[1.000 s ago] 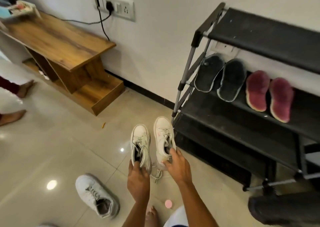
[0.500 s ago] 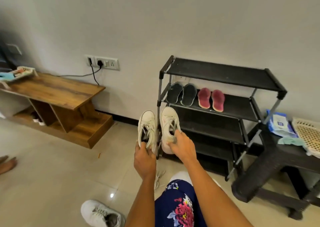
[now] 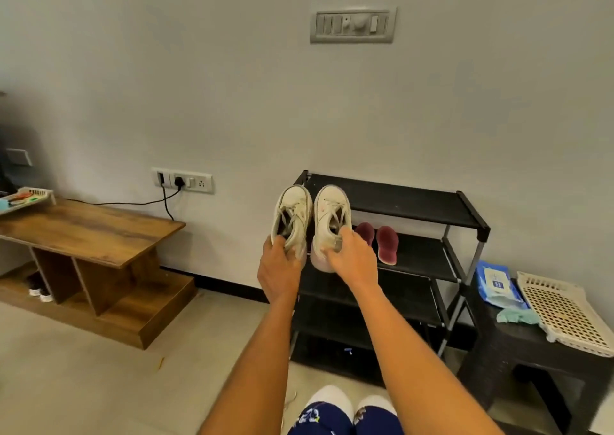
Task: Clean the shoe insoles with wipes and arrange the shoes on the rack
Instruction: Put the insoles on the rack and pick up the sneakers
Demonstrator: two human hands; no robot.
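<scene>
**Two sneakers held up before the rack**

The left hand (image 3: 278, 270) grips the left white sneaker (image 3: 291, 219) at its heel, fingers curled round it; the right hand (image 3: 351, 258) pinches the right white sneaker (image 3: 331, 222) likewise. Both hang before the black shoe rack (image 3: 398, 202), near two red insoles (image 3: 387, 244) on its second shelf.

From my remote seat, the two white lace-up sneakers (image 3: 312, 222) hid the left end of the black metal shoe rack (image 3: 398, 202). The pair of maroon insoles (image 3: 378, 243) showed only partly behind them. The blue wipes packet (image 3: 495, 283) carried print too small to read. The frame's right edge cropped the cream perforated plastic basket (image 3: 564, 311).
</scene>
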